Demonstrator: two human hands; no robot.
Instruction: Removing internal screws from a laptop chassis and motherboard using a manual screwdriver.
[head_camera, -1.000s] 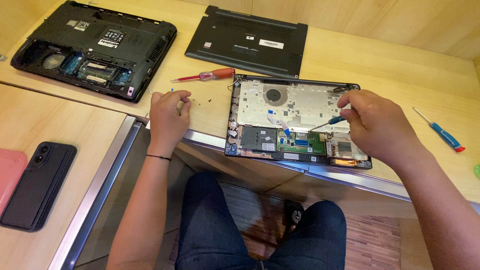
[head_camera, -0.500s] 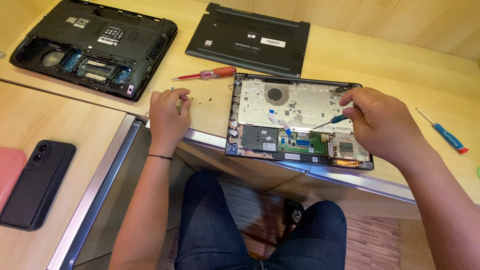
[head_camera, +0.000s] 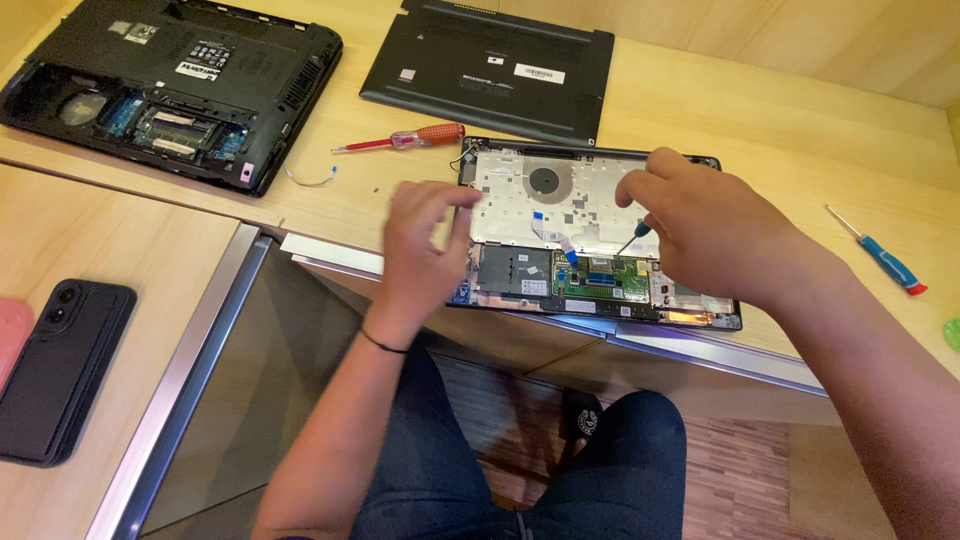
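Observation:
An opened laptop base (head_camera: 560, 215) lies on the wooden table in front of me, its silver inner frame and green circuit board exposed. My right hand (head_camera: 700, 225) grips a small blue-handled screwdriver (head_camera: 638, 233), whose tip points down at the board area. My left hand (head_camera: 425, 245) hovers blurred over the laptop's left edge, fingers apart and curled, with nothing visible in it.
A red-handled screwdriver (head_camera: 410, 138) lies left of the laptop. A removed black bottom cover (head_camera: 490, 65) and a second opened black laptop (head_camera: 160, 85) sit at the back. A blue screwdriver (head_camera: 880, 255) lies at right. A black phone (head_camera: 60, 365) rests on the left desk.
My left hand has moved right from the bare table toward the laptop's left edge. My right hand with the screwdriver has stayed over the board, shifting slightly left.

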